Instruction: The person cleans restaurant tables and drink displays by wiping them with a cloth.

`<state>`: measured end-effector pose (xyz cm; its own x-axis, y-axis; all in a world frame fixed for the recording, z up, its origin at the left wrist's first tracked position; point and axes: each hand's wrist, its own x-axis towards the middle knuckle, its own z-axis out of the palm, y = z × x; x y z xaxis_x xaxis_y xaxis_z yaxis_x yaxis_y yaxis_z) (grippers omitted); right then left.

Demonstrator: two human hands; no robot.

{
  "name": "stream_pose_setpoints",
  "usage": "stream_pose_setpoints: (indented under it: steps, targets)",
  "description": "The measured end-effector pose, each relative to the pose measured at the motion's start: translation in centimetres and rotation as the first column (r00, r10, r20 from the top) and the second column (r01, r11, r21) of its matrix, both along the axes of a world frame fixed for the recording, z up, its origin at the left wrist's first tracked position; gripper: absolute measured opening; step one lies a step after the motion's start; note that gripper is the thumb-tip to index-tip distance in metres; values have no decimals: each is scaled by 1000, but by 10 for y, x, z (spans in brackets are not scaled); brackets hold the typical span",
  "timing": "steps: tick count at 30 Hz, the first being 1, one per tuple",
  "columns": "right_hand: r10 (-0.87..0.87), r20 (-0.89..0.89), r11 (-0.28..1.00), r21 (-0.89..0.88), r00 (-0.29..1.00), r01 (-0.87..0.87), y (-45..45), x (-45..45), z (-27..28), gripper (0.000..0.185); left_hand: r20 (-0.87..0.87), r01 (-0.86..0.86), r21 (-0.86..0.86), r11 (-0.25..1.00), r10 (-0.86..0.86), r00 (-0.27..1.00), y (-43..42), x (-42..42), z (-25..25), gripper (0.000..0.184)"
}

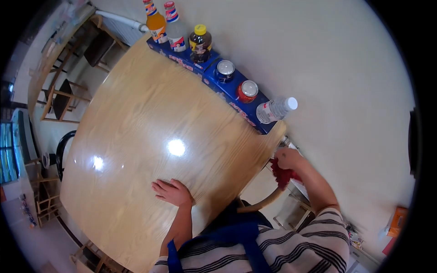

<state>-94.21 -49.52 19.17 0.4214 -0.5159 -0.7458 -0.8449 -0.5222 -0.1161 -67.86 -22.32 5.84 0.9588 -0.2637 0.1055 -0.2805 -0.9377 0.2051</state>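
My left hand [173, 192] lies flat on the wooden table [136, 136], fingers spread, with nothing in it. Off the table's right corner, my right hand [290, 158] is closed around a shaggy red cloth [282, 174], which hangs below the fingers beside the table edge. Part of the cloth is hidden by the hand and forearm.
A blue display box [232, 102] runs along the wall edge of the table. On it stand an orange soda bottle [156, 22], a clear bottle [175, 28], a yellow-capped bottle [200, 43], a dark can [225, 70], a red can [247, 91] and a water bottle [275, 110]. Chairs [63, 100] stand left.
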Motion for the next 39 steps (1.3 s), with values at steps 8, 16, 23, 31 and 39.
stream_pose_setpoints:
  steps: [8,16,23,31,39]
  targets:
    - [515,770,810,-581,377,81,-145,168,134,34,52,10,6,1000,-11,999,5,-2,-7,54]
    - [411,507,893,-391,758,-222,-240,227,-15,36,0,-11,13,1000,11,1000,3,-3,1,53]
    - [-130,539,990,26,832,137,-200,157,-8,29,-5,-1,23,1000,1,1000,3,-2,-2,55]
    - [545,209,820,-332,812,-465,-189,94,-8,42,38,-1,18,1000,0,999,6,-2,-5,57]
    - [347,140,937,-107,928,-334,-169,63,16,30,30,-11,10,1000,11,999,5,-3,-3,57]
